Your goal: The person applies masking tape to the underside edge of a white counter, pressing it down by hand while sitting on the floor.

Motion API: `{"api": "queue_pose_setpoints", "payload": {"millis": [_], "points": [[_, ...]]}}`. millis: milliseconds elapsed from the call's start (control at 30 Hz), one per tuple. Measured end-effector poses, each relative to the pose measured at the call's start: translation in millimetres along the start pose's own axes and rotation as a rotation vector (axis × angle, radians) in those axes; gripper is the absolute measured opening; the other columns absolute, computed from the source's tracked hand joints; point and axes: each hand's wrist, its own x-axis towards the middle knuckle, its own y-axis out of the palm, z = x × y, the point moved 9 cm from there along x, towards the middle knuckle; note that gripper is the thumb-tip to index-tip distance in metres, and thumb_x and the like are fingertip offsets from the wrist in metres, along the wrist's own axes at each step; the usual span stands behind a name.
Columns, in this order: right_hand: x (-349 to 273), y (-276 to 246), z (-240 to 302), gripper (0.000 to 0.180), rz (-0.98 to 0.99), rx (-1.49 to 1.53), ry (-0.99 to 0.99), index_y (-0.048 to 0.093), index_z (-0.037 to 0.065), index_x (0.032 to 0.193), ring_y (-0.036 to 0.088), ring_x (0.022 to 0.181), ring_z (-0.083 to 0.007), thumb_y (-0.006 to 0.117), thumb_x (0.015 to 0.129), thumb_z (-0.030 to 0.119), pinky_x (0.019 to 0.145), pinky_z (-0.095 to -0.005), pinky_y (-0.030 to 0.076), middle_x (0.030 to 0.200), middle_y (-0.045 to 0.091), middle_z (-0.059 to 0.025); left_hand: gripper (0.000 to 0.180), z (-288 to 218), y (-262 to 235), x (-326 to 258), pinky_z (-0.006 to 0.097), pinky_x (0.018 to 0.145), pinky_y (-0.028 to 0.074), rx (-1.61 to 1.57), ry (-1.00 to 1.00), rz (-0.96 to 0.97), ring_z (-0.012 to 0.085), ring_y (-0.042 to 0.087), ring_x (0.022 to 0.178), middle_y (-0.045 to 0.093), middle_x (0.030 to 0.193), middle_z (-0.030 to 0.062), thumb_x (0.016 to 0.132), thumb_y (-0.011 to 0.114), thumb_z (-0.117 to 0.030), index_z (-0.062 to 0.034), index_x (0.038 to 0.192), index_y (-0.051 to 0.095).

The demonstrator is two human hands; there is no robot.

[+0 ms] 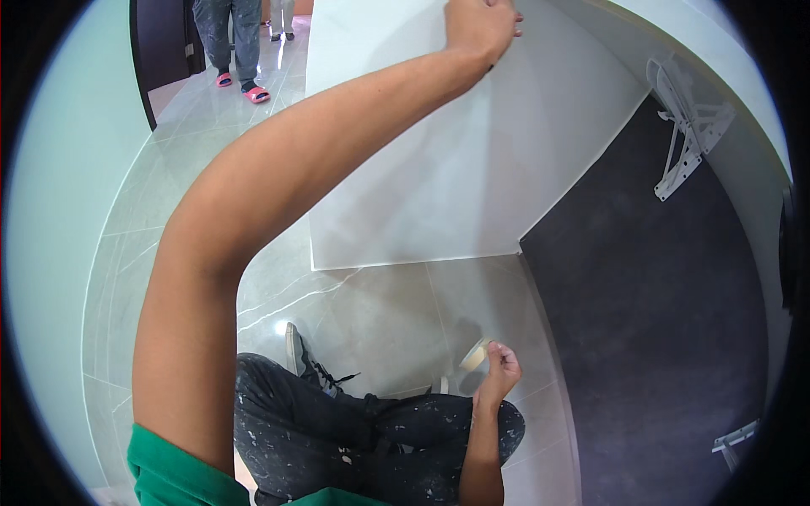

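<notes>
My left arm stretches up across the view, and my left hand is at the top edge, over a large white panel. Its fingers look curled in, but the frame's edge partly cuts them off, so anything between them is hidden. Lower down, beside my knee, my right hand pinches a roll of cream masking tape by its edge. The roll hangs tilted over the tiled floor, apart from the panel.
A dark board is at the right, with a white folding hinge bracket above and another bracket below. A pale green wall bounds the left. A person in pink slippers stands on the tiled floor, another person farther back.
</notes>
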Motion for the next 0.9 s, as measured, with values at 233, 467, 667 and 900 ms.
{"api": "queue_pose_setpoints", "payload": {"millis": [233, 467, 667, 900], "points": [[1.7, 0.6, 0.2, 0.009, -0.004, 0.007, -0.011, 0.07, 0.0, 0.092, 0.06, 0.086, -0.0089, 0.075, 0.093, 0.007, 0.083, -0.0243, 0.046, 0.09, 0.067, -0.0015, 0.052, -11.3, 17.8, 6.3, 0.035, 0.083, 0.053, 0.003, 0.018, -0.006, 0.025, 0.068, 0.091, 0.072, 0.1, 0.0171, 0.097, 0.054, -0.011, 0.0125, 0.142, 0.047], [1.5, -1.5, -1.3, 0.01, 0.009, -0.003, -0.003, 0.07, 0.0, 0.093, 0.06, 0.085, -0.009, 0.076, 0.093, 0.008, 0.082, -0.0239, 0.046, 0.09, 0.068, -0.0017, 0.047, -18.8, 35.0, -5.5, 0.041, 0.095, 0.051, -0.018, 0.1, 0.023, 0.0331, 0.066, 0.106, 0.067, 0.11, 0.0235, 0.094, 0.053, -0.006, 0.0121, 0.138, 0.046], [3.7, -1.5, -2.7, 0.009, -0.007, 0.013, 0.01, 0.07, 0.0, 0.093, 0.061, 0.085, -0.0093, 0.076, 0.093, 0.007, 0.081, -0.024, 0.047, 0.091, 0.069, -0.0025, 0.048, -25.5, 48.7, -5.3, 0.046, 0.097, 0.048, 0.054, 0.161, -0.032, 0.0382, 0.063, 0.11, 0.062, 0.119, 0.0264, 0.089, 0.059, -0.003, 0.0116, 0.131, 0.04], [4.3, -5.3, -2.6, 0.009, -0.019, 0.03, 0.015, 0.07, 0.0, 0.094, 0.062, 0.088, -0.0097, 0.075, 0.093, 0.007, 0.084, -0.0245, 0.047, 0.092, 0.068, -0.0023, 0.067, -18.1, 54.1, -3.4, 0.047, 0.094, 0.047, 0.139, 0.096, -0.155, 0.0388, 0.061, 0.102, 0.058, 0.116, 0.0228, 0.087, 0.064, -0.006, 0.0131, 0.142, 0.031]]}}
